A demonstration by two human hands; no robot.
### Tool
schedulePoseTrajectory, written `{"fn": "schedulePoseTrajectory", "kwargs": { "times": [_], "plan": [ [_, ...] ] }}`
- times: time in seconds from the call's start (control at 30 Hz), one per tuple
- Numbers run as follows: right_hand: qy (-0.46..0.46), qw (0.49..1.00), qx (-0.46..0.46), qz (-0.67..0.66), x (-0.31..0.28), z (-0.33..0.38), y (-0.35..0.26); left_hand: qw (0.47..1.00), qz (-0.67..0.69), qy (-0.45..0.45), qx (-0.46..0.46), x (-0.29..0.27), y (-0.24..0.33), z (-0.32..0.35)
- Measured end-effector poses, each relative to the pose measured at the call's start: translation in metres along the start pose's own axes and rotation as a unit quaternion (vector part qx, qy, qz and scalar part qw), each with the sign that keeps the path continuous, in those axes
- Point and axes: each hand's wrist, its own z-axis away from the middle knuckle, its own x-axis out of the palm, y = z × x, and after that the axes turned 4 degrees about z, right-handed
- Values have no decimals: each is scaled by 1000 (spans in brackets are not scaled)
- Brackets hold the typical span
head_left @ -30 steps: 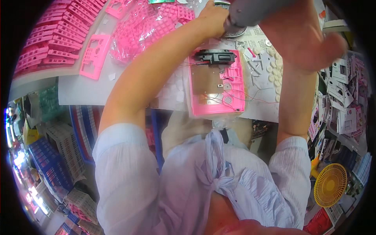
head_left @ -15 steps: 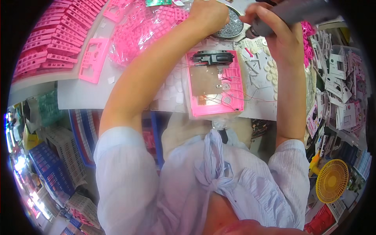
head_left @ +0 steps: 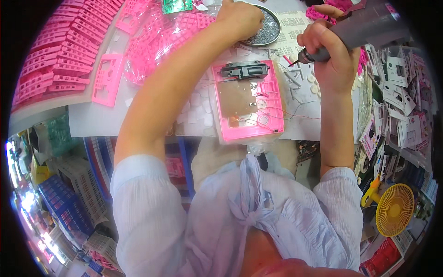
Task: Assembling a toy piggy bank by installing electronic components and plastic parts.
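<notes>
Over the round dish [head_left: 278,28] of small grey metal pieces, likely screws, is my left hand [head_left: 240,21]; its fingers are bent together at the dish and their tips are hidden. My right hand [head_left: 333,48] is wrapped around a dark grey electric screwdriver [head_left: 369,27], its thin bit pointing down and left above the table. Nearer to me, between my forearms, lies an open pink plastic housing [head_left: 278,92]. Inside sit a black speaker-like part [head_left: 244,70] across the far end, a brown board [head_left: 236,99] and thin red wires.
Stacked pink frames [head_left: 60,55] fill the far left, beside a single pink frame [head_left: 107,81] and a clear bag of pink parts [head_left: 154,51]. A green circuit board [head_left: 177,5] lies at the back. White printed parts [head_left: 399,106] crowd the right, above a yellow fan [head_left: 394,210].
The screwdriver has come down and its bit now shows, angled toward the housing. My left hand stays at the dish. The whole view has shifted slightly.
</notes>
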Motion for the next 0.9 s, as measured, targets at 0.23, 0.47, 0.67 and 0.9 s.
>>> {"fn": "schedulePoseTrajectory", "kwargs": {
  "times": [0.23,0.47,0.67,0.9],
  "plan": [
    [-8,997,56,54,4,2,-5,999,41,16,-7,-38,17,14],
    [-197,969,-23,-148,0,21,-5,971,174,135,94,-65,68,138],
    [-277,947,-52,-155,19,27,-14,935,323,141,33,-52,75,166],
    [-274,951,-41,-137,21,30,-9,913,392,107,-25,-54,75,166]
  ]
}}
